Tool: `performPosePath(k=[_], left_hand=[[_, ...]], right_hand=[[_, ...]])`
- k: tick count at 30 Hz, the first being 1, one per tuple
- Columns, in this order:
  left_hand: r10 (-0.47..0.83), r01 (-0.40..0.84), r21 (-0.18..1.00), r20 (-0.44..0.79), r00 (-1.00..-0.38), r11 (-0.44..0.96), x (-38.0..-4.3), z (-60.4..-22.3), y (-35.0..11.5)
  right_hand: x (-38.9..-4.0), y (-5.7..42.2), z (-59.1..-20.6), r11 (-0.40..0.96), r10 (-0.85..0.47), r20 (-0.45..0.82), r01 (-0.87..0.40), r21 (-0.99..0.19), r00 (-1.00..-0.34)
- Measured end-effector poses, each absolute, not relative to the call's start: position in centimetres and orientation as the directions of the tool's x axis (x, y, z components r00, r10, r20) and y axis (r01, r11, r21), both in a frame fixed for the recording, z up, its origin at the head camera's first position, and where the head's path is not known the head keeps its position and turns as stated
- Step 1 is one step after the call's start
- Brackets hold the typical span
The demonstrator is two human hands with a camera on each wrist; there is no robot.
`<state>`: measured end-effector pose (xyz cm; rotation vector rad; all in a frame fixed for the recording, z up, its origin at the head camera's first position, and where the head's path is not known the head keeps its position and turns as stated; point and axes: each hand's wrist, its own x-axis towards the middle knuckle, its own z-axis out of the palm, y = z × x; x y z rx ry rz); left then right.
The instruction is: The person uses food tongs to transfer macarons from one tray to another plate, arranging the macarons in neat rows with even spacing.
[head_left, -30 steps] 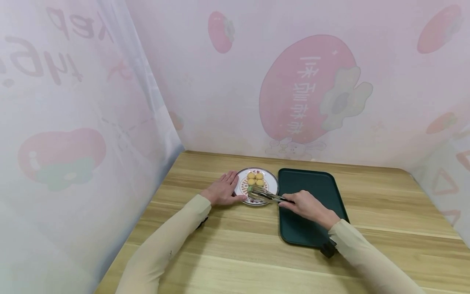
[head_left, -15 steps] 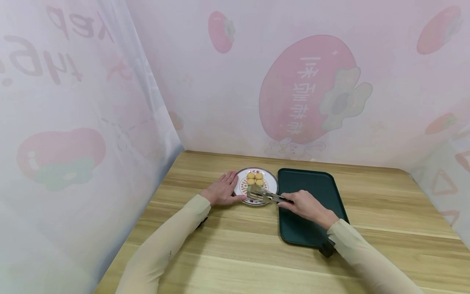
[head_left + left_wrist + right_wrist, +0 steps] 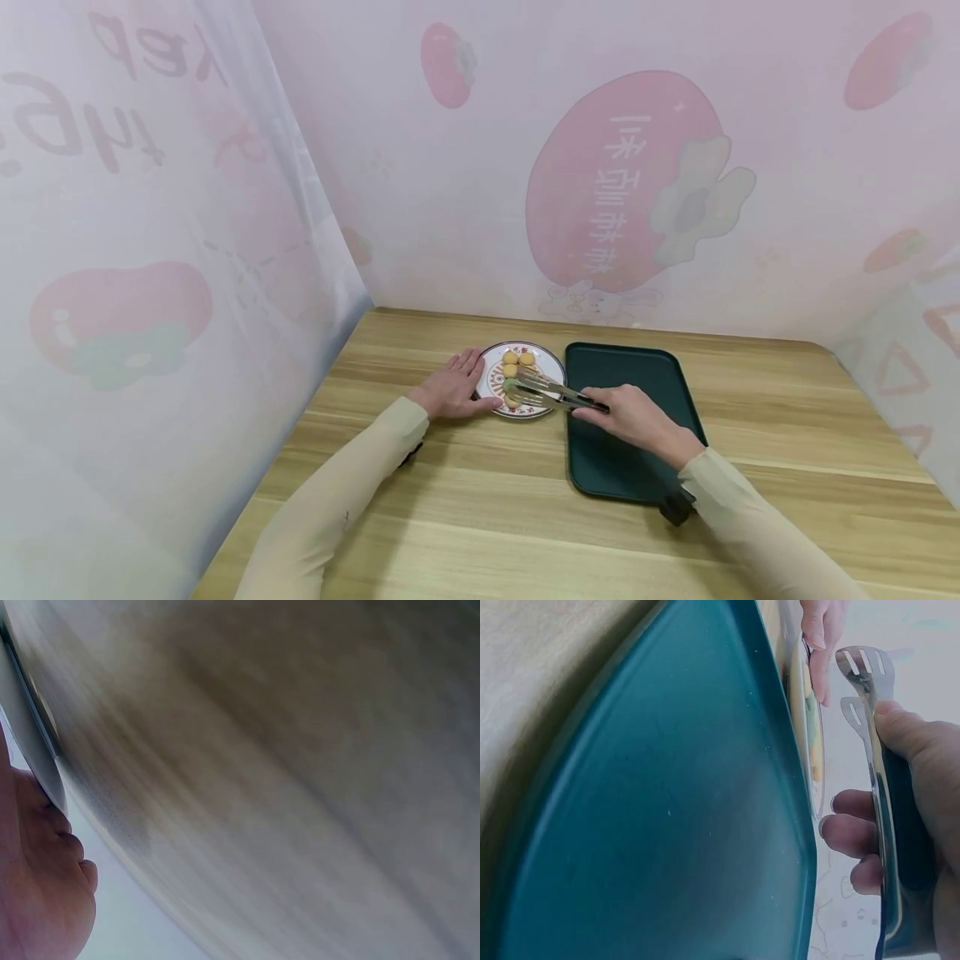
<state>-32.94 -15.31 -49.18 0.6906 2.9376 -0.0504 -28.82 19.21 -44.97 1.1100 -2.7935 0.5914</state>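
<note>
My left hand rests at the left rim of a white patterned plate, fingers stretched along the edge and thumb at the front. Small round yellow biscuit-like pieces and a green piece lie on the plate. In my right hand I grip metal tongs with dark handles. Their slotted tips stand apart over the plate and partly hide the pieces. Nothing shows between the tips in the right wrist view. The left wrist view catches only part of the hand and the plate's edge.
Just right of the plate lies a dark green rectangular tray, under my right hand and forearm. Both stand on a wooden table. Printed curtains hang behind and to the left.
The tongs' tips have spread apart, and the right hand has shifted slightly right. A yellow piece now shows near the plate's front, below the green piece. The left hand stays put.
</note>
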Motion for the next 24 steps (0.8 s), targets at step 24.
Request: performPosePath(k=[24], left_hand=[[0.440,0.446,-0.010,-0.140,-0.887,0.895,-32.9,-48.6,-15.2]], right_hand=[[-27.0,24.1,-44.2,0.712,-0.593,0.302,-0.661,-0.238,-0.746]])
